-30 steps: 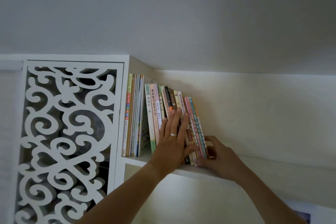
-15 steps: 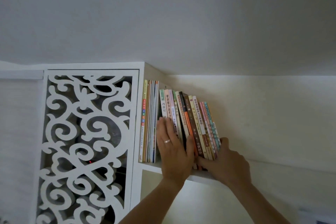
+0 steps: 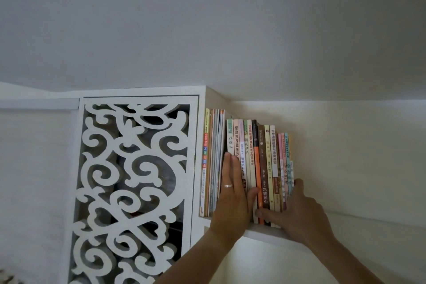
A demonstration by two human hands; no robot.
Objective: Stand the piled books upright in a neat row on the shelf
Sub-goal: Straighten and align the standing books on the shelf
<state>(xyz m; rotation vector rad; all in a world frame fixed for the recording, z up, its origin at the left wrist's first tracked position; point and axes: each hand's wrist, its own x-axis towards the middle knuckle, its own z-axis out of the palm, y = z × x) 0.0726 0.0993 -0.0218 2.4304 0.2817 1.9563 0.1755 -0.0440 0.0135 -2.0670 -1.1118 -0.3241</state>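
Since the earlier frame the books (image 3: 260, 168) stand straighter — half a second ago the right-hand group leaned to the right, and now the spines are close to upright and packed together. Both hands have kept their places at the foot of the row.

From the head camera, looking up: the row sits on a white shelf (image 3: 265, 233) set high against a cream wall (image 3: 345, 157), just under the ceiling (image 3: 207, 30). A thin batch of tall, slim volumes (image 3: 213, 163) stands at the far left, hard against the side of a white cabinet whose door is a carved scrollwork panel (image 3: 136, 189). A narrow dark gap separates that batch from the thicker group.

The left hand (image 3: 232, 200) lies flat against the spines at the left end of the thicker group, fingers straight and together, pointing up (a plain ring (image 3: 228, 185) shows on one of them). It grips nothing; the palm simply presses on the spines.

The right hand (image 3: 297, 212) is at the right end of the row, thumb laid across the lower spines near the orange one (image 3: 257, 168), the other fingers curled round the outermost book's far side — so it clasps the end of the row from the right. The fingertips there are hidden.
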